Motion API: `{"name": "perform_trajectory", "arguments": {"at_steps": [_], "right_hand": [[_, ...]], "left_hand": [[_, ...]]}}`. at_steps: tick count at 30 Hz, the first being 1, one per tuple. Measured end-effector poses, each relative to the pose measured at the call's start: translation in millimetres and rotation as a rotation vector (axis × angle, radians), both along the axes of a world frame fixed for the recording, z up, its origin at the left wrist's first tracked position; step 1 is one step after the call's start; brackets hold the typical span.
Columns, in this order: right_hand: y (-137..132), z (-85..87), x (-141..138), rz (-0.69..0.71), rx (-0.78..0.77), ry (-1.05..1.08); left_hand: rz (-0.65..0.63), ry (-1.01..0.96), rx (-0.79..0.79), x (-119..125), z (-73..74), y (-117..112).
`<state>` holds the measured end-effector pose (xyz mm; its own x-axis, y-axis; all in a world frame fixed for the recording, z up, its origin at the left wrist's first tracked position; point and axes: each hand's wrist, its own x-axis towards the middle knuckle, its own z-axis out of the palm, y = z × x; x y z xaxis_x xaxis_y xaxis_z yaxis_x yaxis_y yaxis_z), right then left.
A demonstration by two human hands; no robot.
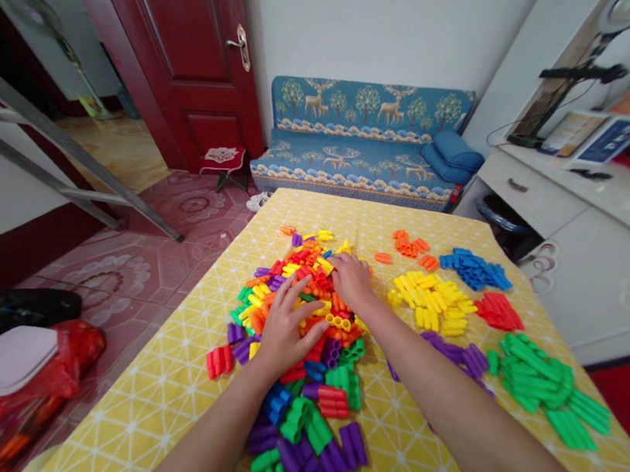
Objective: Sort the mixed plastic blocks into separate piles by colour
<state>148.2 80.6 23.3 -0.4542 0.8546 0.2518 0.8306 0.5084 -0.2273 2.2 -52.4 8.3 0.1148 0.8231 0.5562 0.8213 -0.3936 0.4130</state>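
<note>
A big mixed heap of coloured plastic tube blocks [300, 343] lies on the yellow-clothed table [163, 402]. My left hand [284, 325] rests flat on the heap's middle, fingers spread, holding nothing. My right hand [351, 279] reaches further in, fingers curled down onto the blocks at the heap's far side, by a yellow block; whether it grips one is hidden. To the right lie sorted piles: orange [410, 245], blue [475, 269], yellow [435, 301], red [497, 311], purple [459, 355] and green [549, 386].
A blue deer-patterned sofa [363, 145] stands beyond the table's far edge. A white cabinet [586, 227] lines the right side. A red door [183, 46] is at the back left. A metal ladder [68, 154] and bags [11, 350] lie on the floor left.
</note>
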Motion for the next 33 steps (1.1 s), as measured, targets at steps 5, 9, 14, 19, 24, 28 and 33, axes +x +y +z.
{"name": "perform_trajectory", "arguments": {"at_steps": [5, 9, 14, 19, 24, 28, 33], "right_hand": [[4, -2.4, 3, -0.040, -0.010, 0.101], [14, 1.0, 5, -0.050, -0.106, 0.091], [16, -1.0, 6, 0.032, -0.131, 0.082], [6, -7.1, 8, 0.068, 0.013, 0.167], [25, -0.3, 67, -0.153, 0.229, 0.255], [54, -1.0, 156, -0.568, 0.259, 0.130], [67, -12.0, 238, -0.800, 0.199, 0.025]], "left_hand": [[0.003, -0.004, 0.001, 0, -0.5, 1], [0.007, -0.009, -0.004, 0, -2.6, 2], [0.000, -0.015, -0.009, 0, -3.9, 2], [-0.013, -0.024, 0.005, -1, -3.9, 3], [-0.012, -0.033, -0.010, -1, -4.4, 2], [-0.005, -0.026, -0.007, -1, -6.4, 4], [0.006, -0.015, -0.011, -1, -6.0, 5]]}}
